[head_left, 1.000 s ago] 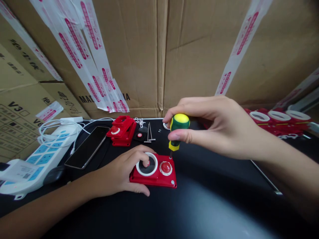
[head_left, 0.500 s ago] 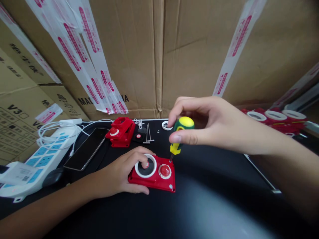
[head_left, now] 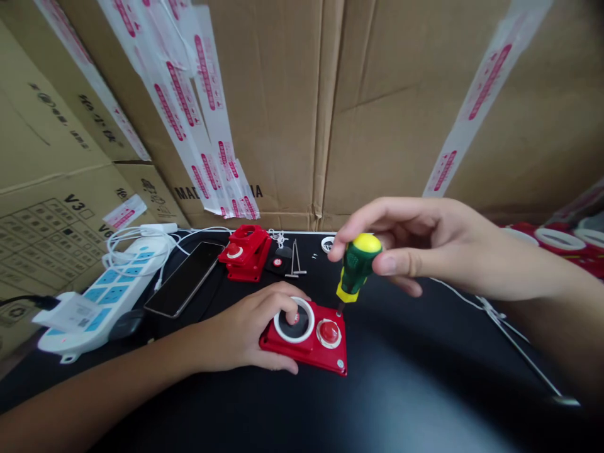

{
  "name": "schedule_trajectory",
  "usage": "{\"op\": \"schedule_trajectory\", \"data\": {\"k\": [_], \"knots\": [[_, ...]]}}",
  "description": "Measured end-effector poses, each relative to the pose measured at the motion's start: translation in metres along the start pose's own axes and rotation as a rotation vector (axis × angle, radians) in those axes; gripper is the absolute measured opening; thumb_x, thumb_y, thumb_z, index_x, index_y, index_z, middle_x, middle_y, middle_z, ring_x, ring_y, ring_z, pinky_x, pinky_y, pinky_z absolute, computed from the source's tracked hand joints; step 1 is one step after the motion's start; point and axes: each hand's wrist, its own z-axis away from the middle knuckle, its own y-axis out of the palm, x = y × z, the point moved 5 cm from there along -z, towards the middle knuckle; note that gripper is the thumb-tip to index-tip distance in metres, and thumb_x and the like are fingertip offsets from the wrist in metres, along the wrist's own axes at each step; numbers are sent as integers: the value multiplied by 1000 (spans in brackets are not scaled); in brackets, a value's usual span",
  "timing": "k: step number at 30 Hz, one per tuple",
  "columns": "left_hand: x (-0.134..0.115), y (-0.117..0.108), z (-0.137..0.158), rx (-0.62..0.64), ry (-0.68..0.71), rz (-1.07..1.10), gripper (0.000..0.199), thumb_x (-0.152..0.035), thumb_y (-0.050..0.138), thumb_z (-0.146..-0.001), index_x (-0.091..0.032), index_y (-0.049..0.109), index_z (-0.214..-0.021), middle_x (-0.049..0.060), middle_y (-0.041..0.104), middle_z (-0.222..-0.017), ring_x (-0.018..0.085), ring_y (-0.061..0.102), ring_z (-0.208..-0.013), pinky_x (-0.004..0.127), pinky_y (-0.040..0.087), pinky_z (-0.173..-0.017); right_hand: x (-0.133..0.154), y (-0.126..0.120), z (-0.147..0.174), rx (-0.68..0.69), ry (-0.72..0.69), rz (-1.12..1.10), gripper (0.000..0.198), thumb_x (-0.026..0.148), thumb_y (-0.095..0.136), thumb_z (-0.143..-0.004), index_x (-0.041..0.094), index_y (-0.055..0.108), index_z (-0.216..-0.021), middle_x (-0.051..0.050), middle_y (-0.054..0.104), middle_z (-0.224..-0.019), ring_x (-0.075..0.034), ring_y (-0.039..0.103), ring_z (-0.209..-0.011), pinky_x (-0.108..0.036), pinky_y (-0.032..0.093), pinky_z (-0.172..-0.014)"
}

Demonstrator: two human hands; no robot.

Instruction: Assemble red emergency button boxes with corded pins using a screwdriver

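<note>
"Where to hold the red case [head_left: 314, 352]?"

"By the end the left hand [head_left: 248, 328] grips, flat on the desk [head_left: 391, 390] (likely light, stiff plastic); the right hand [head_left: 431, 245] loosely pinches the screwdriver [head_left: 357, 269]."

Workshop-like setting, taped cardboard boxes [head_left: 274, 94], power strip [head_left: 113, 294], screwdriver [head_left: 356, 270]

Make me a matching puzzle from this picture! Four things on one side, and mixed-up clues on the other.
Things
1. Screwdriver
2. Phone
3. Left hand
4. Power strip

Clues
A. White with blue sockets
B. One fingertip inside the white ring on the red case
C. Green and yellow handle
D. Dark and lying flat

Right pairs: 1-C, 2-D, 3-B, 4-A
</note>
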Motion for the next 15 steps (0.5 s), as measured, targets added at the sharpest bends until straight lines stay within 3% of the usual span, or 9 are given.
{"op": "schedule_trajectory", "data": {"k": [3,6,9,15], "knots": [[-3,-1,1,-4,6,-41,58,-39,93,-88,-27,49,-123,15,59,-144,30,66,-129,46,55,-109,0,2,-1,-94,16,72,22,29,89,-90,26,77,-108,-3,79,-107,-15,71,-87,-23,58,-69],[-5,0,2,15,-26,-96,56,-40,90,-91,-27,46,-124,17,52,-148,33,62,-134,50,54,-110,2,6,-1,-219,49,102,29,29,98,-80,25,75,-97,1,75,-90,-15,70,-80,-23,57,-67],[-4,1,3,44,-81,-96,57,-41,88,-93,-27,43,-126,17,50,-147,32,63,-130,51,54,-109,5,4,2,-346,58,160,36,31,104,-69,25,75,-89,2,73,-85,-15,70,-76,-23,58,-65],[-2,2,5,47,-89,-74,61,-41,88,-93,-29,41,-129,14,53,-141,31,65,-125,51,55,-107,0,-8,14,-256,108,199,34,32,97,-79,28,85,-110,-3,75,-78,-12,55,-47,-26,45,-38]]}}
